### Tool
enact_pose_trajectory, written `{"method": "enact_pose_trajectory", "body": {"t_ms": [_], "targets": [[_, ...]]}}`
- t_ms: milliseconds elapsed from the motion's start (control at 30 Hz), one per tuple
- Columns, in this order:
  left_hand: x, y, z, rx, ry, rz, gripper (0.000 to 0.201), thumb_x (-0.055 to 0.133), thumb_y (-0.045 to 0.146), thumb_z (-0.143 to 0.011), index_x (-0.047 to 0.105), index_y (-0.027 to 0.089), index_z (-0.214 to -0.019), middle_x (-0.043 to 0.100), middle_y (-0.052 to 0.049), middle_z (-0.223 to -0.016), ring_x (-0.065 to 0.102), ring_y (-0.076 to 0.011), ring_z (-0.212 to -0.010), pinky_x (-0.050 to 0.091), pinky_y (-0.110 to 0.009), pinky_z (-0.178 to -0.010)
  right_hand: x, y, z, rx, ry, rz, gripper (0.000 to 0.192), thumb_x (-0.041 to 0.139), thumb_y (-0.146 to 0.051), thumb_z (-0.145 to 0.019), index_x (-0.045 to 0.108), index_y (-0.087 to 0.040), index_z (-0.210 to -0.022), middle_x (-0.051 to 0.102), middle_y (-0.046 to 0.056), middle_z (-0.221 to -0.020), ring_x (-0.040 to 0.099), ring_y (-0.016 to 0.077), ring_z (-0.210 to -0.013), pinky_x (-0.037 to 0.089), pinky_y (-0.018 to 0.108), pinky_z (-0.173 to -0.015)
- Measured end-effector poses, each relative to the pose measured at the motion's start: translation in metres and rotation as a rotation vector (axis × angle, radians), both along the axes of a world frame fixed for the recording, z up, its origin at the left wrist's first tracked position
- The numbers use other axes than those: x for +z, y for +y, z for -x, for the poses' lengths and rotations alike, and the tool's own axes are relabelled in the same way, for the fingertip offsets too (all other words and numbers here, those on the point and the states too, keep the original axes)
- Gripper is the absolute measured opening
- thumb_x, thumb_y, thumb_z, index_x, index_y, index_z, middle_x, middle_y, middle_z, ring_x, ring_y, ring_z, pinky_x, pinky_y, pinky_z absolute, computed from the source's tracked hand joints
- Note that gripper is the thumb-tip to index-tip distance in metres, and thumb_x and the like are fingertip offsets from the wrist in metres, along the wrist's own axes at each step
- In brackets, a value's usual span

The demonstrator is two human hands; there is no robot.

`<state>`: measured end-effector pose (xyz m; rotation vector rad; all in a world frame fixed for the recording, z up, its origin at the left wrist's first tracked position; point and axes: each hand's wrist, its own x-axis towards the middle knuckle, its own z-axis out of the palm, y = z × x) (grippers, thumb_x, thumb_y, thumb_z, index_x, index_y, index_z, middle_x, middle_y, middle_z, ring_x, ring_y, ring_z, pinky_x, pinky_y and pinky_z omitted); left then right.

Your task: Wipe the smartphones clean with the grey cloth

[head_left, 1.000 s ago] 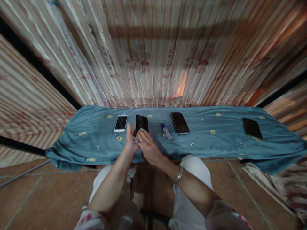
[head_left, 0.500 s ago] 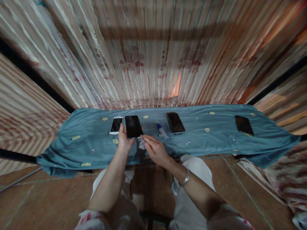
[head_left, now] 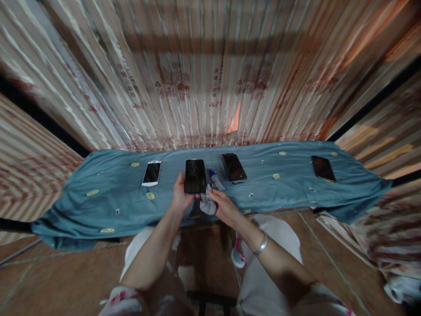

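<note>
A black phone (head_left: 195, 176) with a cracked-looking upper screen is held by my left hand (head_left: 182, 194), thumb along its left side and fingers beneath. At the phone's lower right corner, my right hand (head_left: 225, 206) pinches a crumpled grey cloth (head_left: 207, 204). Just beyond that hand a clear bottle with a blue cap (head_left: 217, 180) lies on its side. Right of the bottle is a small stack of dark phones (head_left: 233, 167). A white phone (head_left: 151, 173) lies to the left of my left hand, screen up.
The narrow table wears a teal patterned cloth (head_left: 121, 193). Another dark phone (head_left: 323, 168) lies toward its right end. Striped curtains (head_left: 184, 79) hang behind and at both sides, with dark frame bars. My knees are below the near edge.
Both hands and the black phone have shifted right, away from the white phone and closer to the bottle. The cloth now hangs fuller below my right fingers. The view has moved slightly.
</note>
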<state>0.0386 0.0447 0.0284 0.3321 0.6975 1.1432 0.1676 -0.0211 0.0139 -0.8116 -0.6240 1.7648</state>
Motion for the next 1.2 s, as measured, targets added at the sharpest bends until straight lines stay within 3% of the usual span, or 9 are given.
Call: {"method": "enact_pose_trajectory", "body": {"t_ms": [67, 167, 400, 533, 667, 867, 1000, 1200], "targets": [[0.002, -0.003, -0.012, -0.005, 0.041, 0.057, 0.046, 0.03, 0.04, -0.096, 0.066, 0.013, -0.086, 0.065, -0.004, -0.058, 0.057, -0.0165, -0.043, 0.049, -0.03, -0.047, -0.002, -0.001, -0.003, -0.056, 0.01, 0.028, 0.025, 0.082, -0.035, -0.063, 0.067, -0.019, -0.075, 0.068, -0.003, -0.064, 0.063, 0.009, -0.059, 0.051, 0.02, -0.06], [0.004, -0.007, -0.031, 0.029, 0.025, 0.097, 0.043, 0.032, 0.036, -0.096, 0.066, 0.012, -0.087, 0.068, -0.005, -0.064, 0.065, -0.0181, -0.058, 0.054, -0.032, -0.064, -0.009, 0.0, -0.011, -0.144, 0.003, 0.072, 0.025, 0.083, -0.032, -0.061, 0.065, -0.018, -0.072, 0.066, -0.005, -0.06, 0.059, 0.0072, -0.052, 0.05, 0.019, -0.055], [-0.007, -0.011, -0.06, -0.109, 0.033, 0.028, 0.039, 0.043, 0.048, -0.091, 0.065, 0.016, -0.093, 0.069, -0.005, -0.078, 0.066, -0.0205, -0.074, 0.052, -0.035, -0.075, -0.017, 0.003, -0.052, -0.338, -0.09, 0.14, 0.029, 0.084, -0.031, -0.054, 0.062, -0.017, -0.067, 0.061, -0.006, -0.053, 0.055, 0.006, -0.045, 0.045, 0.016, -0.047], [-0.015, -0.008, -0.063, -0.173, 0.03, 0.067, 0.034, 0.042, 0.048, -0.092, 0.058, 0.02, -0.103, 0.067, -0.004, -0.084, 0.065, -0.0175, -0.074, 0.051, -0.034, -0.073, -0.02, 0.005, -0.085, -0.396, -0.161, 0.135, 0.029, 0.083, -0.031, -0.054, 0.059, -0.018, -0.063, 0.059, -0.006, -0.05, 0.052, 0.0061, -0.041, 0.044, 0.017, -0.043], [-0.017, -0.007, -0.057, -0.186, 0.094, 0.1, 0.036, 0.039, 0.046, -0.094, 0.05, 0.02, -0.117, 0.066, -0.009, -0.104, 0.066, -0.0202, -0.092, 0.049, -0.037, -0.082, -0.027, 0.005, -0.111, -0.397, -0.246, 0.108, 0.024, 0.079, -0.029, -0.059, 0.06, -0.017, -0.065, 0.059, -0.005, -0.049, 0.053, 0.0075, -0.04, 0.044, 0.017, -0.042], [-0.024, -0.014, -0.054, -0.227, 0.143, 0.092, 0.046, 0.04, 0.047, -0.093, 0.045, 0.019, -0.129, 0.059, -0.016, -0.125, 0.061, -0.0239, -0.109, 0.044, -0.04, -0.093, -0.033, 0.003, -0.121, -0.409, -0.233, 0.152, 0.02, 0.08, -0.024, -0.059, 0.062, -0.016, -0.063, 0.062, -0.003, -0.051, 0.055, 0.0077, -0.042, 0.045, 0.016, -0.042], [-0.034, -0.024, -0.065, -0.292, 0.145, 0.085, 0.037, 0.044, 0.041, -0.092, 0.053, 0.018, -0.119, 0.06, -0.016, -0.123, 0.062, -0.0247, -0.109, 0.044, -0.041, -0.094, -0.034, 0.004, -0.122, -0.377, -0.177, 0.161, 0.02, 0.084, -0.023, -0.058, 0.066, -0.017, -0.065, 0.067, -0.001, -0.056, 0.058, 0.0082, -0.046, 0.049, 0.016, -0.045], [-0.047, -0.029, -0.087, -0.327, 0.101, 0.021, 0.024, 0.057, 0.03, -0.086, 0.064, 0.016, -0.104, 0.066, -0.012, -0.101, 0.065, -0.0244, -0.101, 0.042, -0.041, -0.1, -0.045, 0.013, -0.131, -0.387, -0.21, 0.15, 0.024, 0.086, -0.029, -0.058, 0.068, -0.016, -0.067, 0.069, 0.0, -0.058, 0.059, 0.0106, -0.047, 0.051, 0.02, -0.046]]}}
